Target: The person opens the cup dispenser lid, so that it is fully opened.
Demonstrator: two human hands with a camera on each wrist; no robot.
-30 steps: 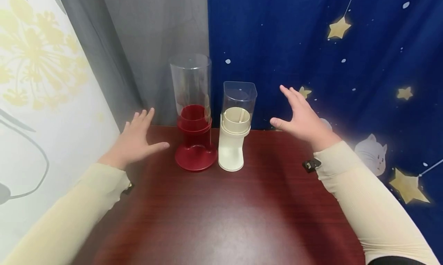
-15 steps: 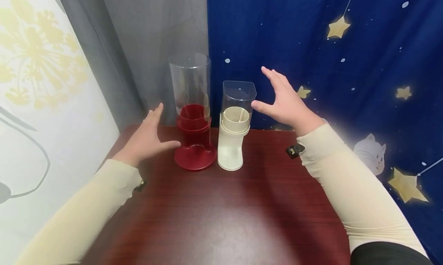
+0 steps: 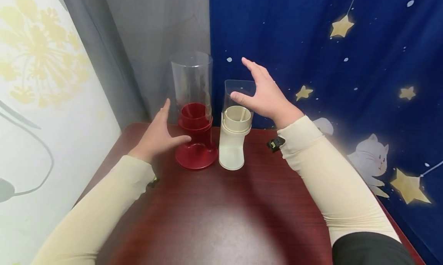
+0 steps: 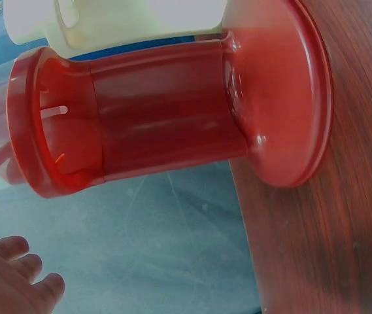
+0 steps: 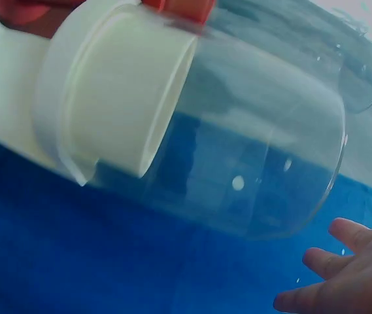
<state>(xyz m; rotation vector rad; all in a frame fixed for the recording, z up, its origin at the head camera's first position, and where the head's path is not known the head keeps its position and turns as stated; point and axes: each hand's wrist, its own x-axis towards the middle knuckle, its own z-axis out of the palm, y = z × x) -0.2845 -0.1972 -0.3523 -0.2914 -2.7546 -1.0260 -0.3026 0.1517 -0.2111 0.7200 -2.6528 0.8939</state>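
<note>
Blue curtain [image 3: 311,65]: fills the upper right of the head view, printed with yellow stars [image 3: 341,25] and a cat [image 3: 372,153].
Table [image 3: 207,211]: dark red wood, across the lower middle.
White panel [image 3: 62,134]: left edge, with a yellow flower print.
Grey curtain [image 3: 159,22]: upper left of centre.
Sleeves [image 3: 332,180]: cream, rising from the lower left and lower right corners; a dark band [image 3: 370,249] crosses the right one.
Red stand [image 3: 199,138]: upright on the table, just left of centre; a tall tube [image 3: 192,82], clear, rises from its collar.
Cream stand [image 3: 232,140]: upright at centre, just right of the red stand, with a shorter tube [image 5: 270,131], clear, around its inner ring.
Right hand [image 3: 268,94]: upper middle, fingers extended, thumb apart, overlapping the shorter tube; in the right wrist view its fingertips sit near the rim, not touching.
Left hand [image 3: 159,136]: left of the red stand, fingers extended, thumb apart; whether the thumb touches it, I cannot tell.
Black pieces [image 3: 275,144]: one at each cuff.
</note>
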